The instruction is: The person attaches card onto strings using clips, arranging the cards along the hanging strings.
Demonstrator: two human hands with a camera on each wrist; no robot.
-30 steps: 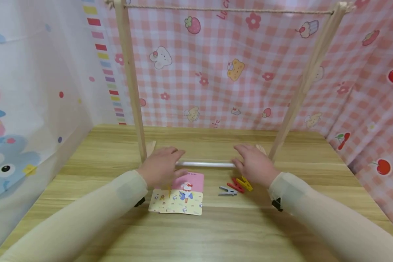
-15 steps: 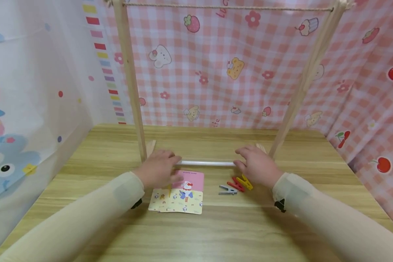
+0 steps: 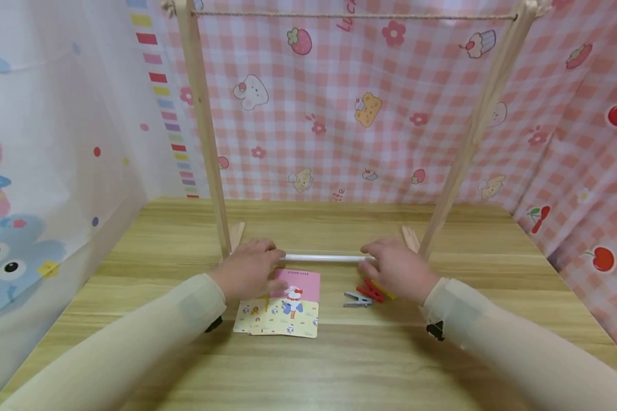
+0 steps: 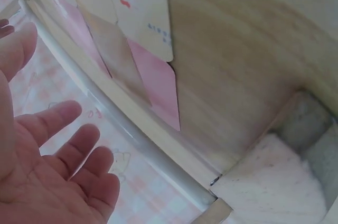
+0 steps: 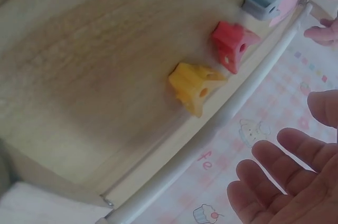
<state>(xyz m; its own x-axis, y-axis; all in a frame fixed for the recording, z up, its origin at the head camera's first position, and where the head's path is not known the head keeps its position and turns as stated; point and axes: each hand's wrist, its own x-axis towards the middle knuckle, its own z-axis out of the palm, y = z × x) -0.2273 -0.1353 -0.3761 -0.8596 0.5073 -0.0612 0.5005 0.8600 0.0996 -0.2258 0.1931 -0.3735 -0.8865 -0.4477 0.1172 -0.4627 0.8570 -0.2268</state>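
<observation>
Both my hands, left [image 3: 249, 269] and right [image 3: 398, 269], are empty, fingers loosely bent and spread. They reach toward a white rod [image 3: 324, 258] low between the posts of a wooden frame [image 3: 204, 125]; I cannot tell whether any fingertip touches it. Overlapping cards [image 3: 303, 317] lie partly beneath my left hand, fanned perhaps so each edge can be picked up. Just inward of my right hand, a grey clip [image 3: 358, 299], a red clip [image 3: 372, 291] and a yellow clip [image 5: 196, 85] sit close together, probably for easy reach. The clips look like hard plastic, the cards thin, flat and round-cornered. Well above my hands, twisted rope [image 3: 360, 16] spans the squared posts. The table [image 3: 329, 371] has streaky wood grain.
</observation>
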